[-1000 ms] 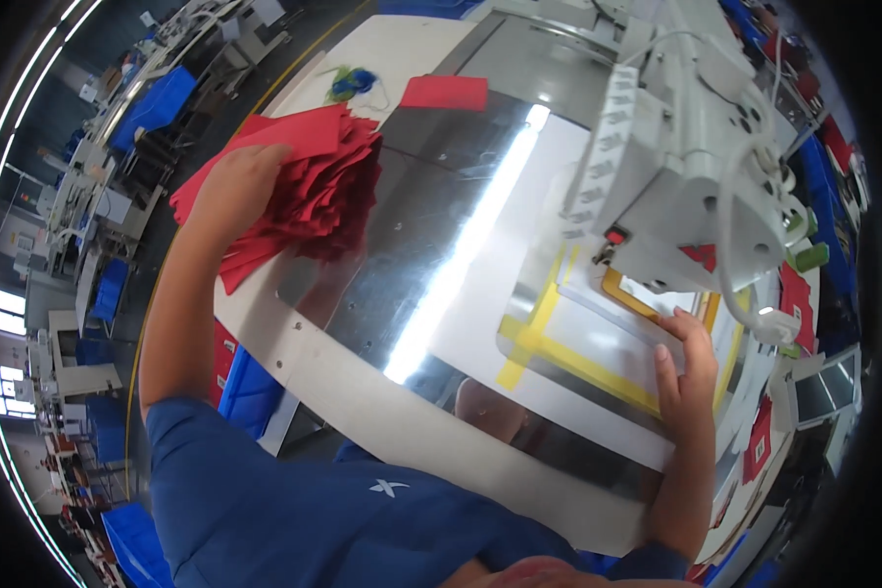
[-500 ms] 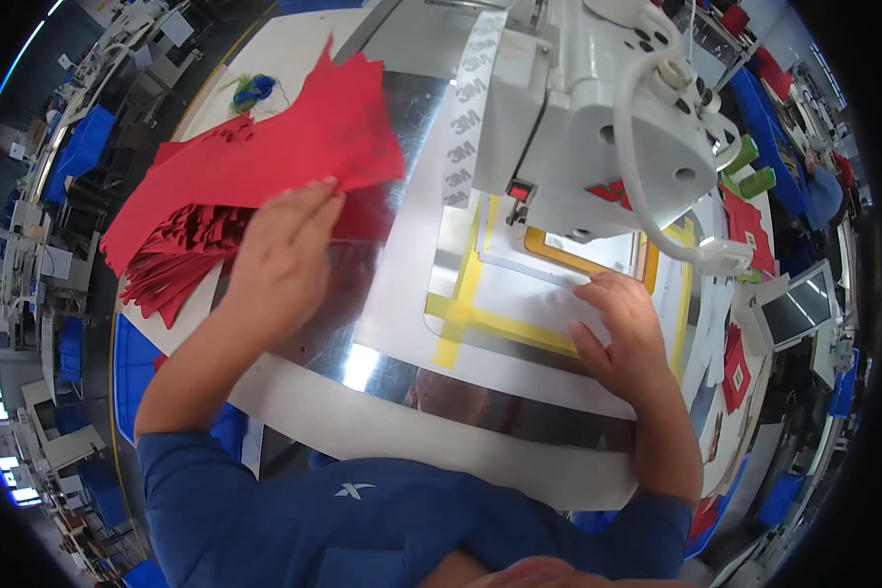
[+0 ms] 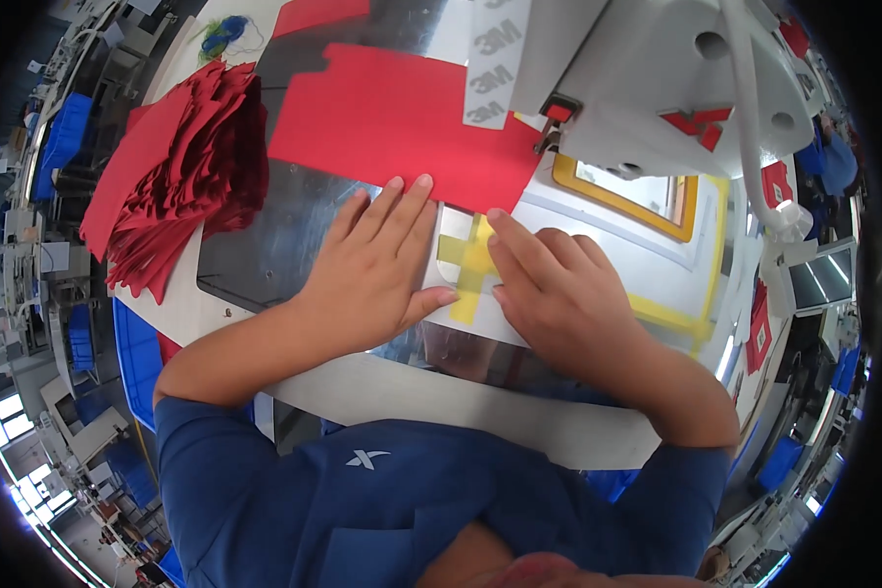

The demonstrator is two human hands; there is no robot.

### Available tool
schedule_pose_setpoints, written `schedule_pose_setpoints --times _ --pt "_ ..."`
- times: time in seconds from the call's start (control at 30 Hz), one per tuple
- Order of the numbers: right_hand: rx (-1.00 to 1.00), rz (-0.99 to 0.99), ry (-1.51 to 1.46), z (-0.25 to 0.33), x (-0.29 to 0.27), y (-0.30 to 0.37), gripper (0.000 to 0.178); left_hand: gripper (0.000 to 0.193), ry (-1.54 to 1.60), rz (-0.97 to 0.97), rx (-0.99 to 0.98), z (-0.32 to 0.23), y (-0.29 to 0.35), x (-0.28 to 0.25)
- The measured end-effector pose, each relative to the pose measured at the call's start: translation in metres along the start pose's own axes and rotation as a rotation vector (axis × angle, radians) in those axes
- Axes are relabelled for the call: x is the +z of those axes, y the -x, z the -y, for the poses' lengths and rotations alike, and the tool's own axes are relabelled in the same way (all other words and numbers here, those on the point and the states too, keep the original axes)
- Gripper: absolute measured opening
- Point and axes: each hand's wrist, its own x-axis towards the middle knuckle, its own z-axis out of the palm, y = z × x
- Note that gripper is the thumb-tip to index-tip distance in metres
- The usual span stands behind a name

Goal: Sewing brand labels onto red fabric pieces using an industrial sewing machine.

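Note:
A red fabric panel (image 3: 392, 122) lies flat across the metal plate and the taped white template (image 3: 603, 230), its right end close to the sewing machine's needle area. My left hand (image 3: 377, 255) is open, palm down, its fingertips at the panel's near edge and its thumb beside the yellow tape (image 3: 472, 265). At the panel's near right corner rests the index fingertip of my right hand (image 3: 559, 279). That hand's other fingers are partly bent, and its thumb is apart from the index finger. Neither hand grips the panel. The amber clamp frame (image 3: 694, 211) sits right of the panel.
The white sewing machine head (image 3: 647, 88) overhangs the work from the upper right. A thick stack of red fabric pieces (image 3: 181, 167) stands at left, with tangled blue and green thread (image 3: 223, 37) behind it. Another red piece (image 3: 318, 12) lies at the far edge.
The red panel, swinging above the stack at my left hand, now lies flat by the needle area. My left hand moved right and released it; my right hand moved left to its corner.

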Motion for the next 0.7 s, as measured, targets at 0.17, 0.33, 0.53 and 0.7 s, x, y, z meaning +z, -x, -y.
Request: schedule_pose_setpoints --times 0.17,0.33,0.53,0.7 --pt "0.021 0.026 0.036 -0.003 0.010 -0.002 0.029 0.093 -0.032 0.043 -0.004 -0.001 -0.002 -0.001" --pt "0.049 0.045 0.075 -0.008 0.011 0.007 0.027 0.096 -0.041 0.070 -0.015 0.000 -0.002 -0.004" --pt "0.121 0.051 0.230 -0.023 0.001 0.026 0.030 0.098 -0.098 0.100 -0.043 0.003 -0.009 -0.005" --pt "0.194 0.047 0.239 -0.038 -0.011 0.056 0.032 0.098 -0.141 0.125 -0.039 0.003 -0.023 -0.005"
